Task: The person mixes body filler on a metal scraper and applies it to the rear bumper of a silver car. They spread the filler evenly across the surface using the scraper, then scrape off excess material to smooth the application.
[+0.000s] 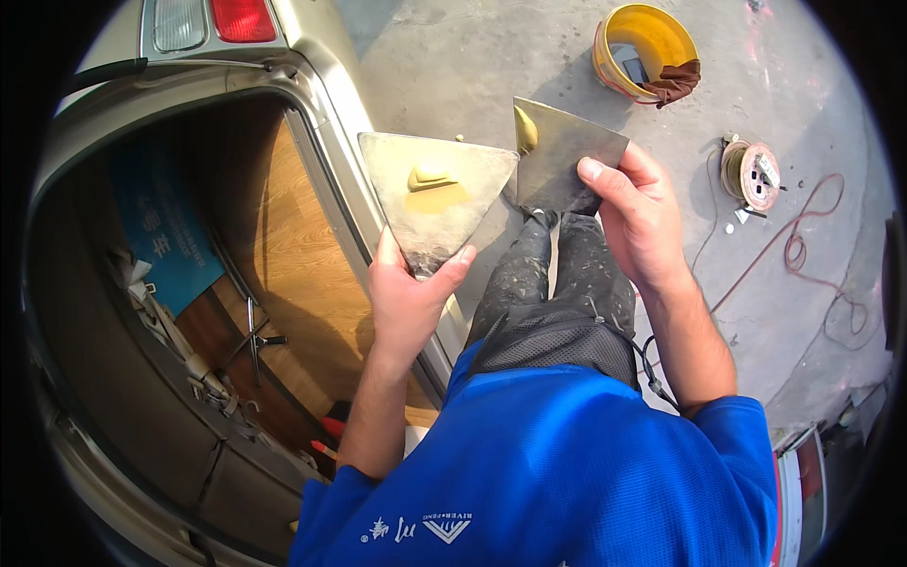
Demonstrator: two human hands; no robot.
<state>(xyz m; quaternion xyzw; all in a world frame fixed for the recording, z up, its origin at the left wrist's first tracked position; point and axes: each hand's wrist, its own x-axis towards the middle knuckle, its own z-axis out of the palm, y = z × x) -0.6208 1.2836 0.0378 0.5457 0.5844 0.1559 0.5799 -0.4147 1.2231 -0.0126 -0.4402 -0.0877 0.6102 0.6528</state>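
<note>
My left hand (408,304) pinches the narrow lower end of a metal putty knife (389,163). This blade widens away from me, and a lump of yellow-green putty (431,177) with a smear below it lies on its face. In my right hand (644,219) is a second flat metal putty spreader (565,144), gripped at its right side with the thumb on the face. A dab of putty (526,130) clings along its left edge. The two blades are side by side, their near corners close together; I cannot tell whether they touch.
At my left is a vehicle (342,123) with an opening showing a wood-pattern floor (312,236) and a cross-shaped metal tool (253,340). On the concrete ahead stand a yellow bucket (675,36) with a brown cloth (675,83) and a cord reel (751,175). A reddish hose (796,250) trails at right.
</note>
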